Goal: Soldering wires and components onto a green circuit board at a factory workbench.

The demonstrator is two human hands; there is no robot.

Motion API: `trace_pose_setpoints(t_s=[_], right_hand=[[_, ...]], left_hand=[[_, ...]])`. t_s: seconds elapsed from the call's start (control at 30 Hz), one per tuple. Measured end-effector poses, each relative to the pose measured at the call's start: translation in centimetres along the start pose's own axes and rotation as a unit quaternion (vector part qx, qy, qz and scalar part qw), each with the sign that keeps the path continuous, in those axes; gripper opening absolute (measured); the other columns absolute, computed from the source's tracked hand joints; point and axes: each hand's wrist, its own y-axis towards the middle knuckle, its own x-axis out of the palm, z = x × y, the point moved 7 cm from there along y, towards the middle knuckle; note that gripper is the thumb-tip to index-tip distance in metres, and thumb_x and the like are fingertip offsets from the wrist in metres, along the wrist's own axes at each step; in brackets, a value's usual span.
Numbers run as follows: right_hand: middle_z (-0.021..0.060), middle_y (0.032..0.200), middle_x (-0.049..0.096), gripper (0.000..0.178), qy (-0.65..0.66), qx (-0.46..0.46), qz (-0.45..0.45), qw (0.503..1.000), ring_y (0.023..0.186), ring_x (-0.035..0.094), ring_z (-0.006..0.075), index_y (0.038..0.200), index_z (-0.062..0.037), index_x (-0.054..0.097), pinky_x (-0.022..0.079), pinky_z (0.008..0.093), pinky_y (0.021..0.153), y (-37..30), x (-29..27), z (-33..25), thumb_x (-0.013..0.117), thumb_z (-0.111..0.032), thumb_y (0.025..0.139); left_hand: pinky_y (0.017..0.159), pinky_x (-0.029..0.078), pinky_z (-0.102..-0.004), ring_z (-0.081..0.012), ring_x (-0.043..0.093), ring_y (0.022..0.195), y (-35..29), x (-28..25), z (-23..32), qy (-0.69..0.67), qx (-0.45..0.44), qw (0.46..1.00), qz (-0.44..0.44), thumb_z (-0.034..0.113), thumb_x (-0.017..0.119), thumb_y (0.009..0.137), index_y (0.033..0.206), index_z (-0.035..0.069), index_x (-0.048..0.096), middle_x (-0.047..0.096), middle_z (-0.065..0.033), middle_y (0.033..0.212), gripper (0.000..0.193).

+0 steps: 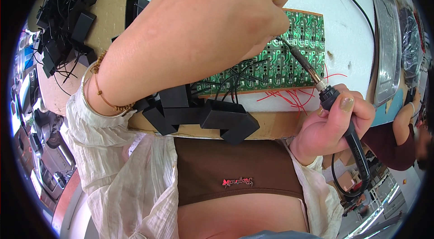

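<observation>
My right hand (pixel 332 124) grips a soldering iron (pixel 351 137) by its black handle. The iron's tip points up and left, at or very close to the green circuit board panel (pixel 303 44). From the left, my left hand (pixel 244 8) reaches across the panel with its fingers curled in beside that tip. Its fingertips are mostly hidden, and what they pinch cannot be made out. Black wires (pixel 235 81) run from the panel to several black plastic boxes (pixel 226 114) along its near edge. Thin red wires (pixel 294 99) stick out from under that edge.
Under the panel lies a white foam sheet (pixel 348 35) on a brown board (pixel 280 124). More black boxes with wires (pixel 81 26) are heaped at the far left. A metal tray (pixel 386 44) lies to the right, with a black cable (pixel 361 11) nearby. Another person (pixel 393 144) sits beyond.
</observation>
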Motion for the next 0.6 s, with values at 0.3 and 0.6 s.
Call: trace_pose_setpoints(t_s=[0.3,0.6], right_hand=[[0.0025,0.051,0.04,0.019,0.0,0.015,-0.001,1.0,0.044,0.033,0.0067,0.074,-0.0036,0.039,0.025,0.0221,0.043,0.22,0.12,-0.11,0.056,-0.011,0.076],[0.0031,0.051,0.04,0.018,-0.023,0.02,0.024,0.999,0.044,0.032,0.0065,0.074,-0.0034,0.038,0.025,0.0221,0.042,0.05,0.15,-0.31,0.055,-0.01,0.076]], left_hand=[[0.069,0.03,-0.0303,-0.0128,0.044,0.069,-0.05,-0.44,0.08,-0.018,0.013,0.999,0.025,0.012,0.053,0.068,0.06,0.01,0.053,0.05,0.0016,0.069,0.008],[0.069,0.03,-0.0303,-0.0124,0.043,0.071,-0.45,-0.46,0.03,-0.029,0.029,0.998,0.043,0.014,0.053,0.067,0.06,0.01,0.052,0.049,0.0024,0.07,0.009]])
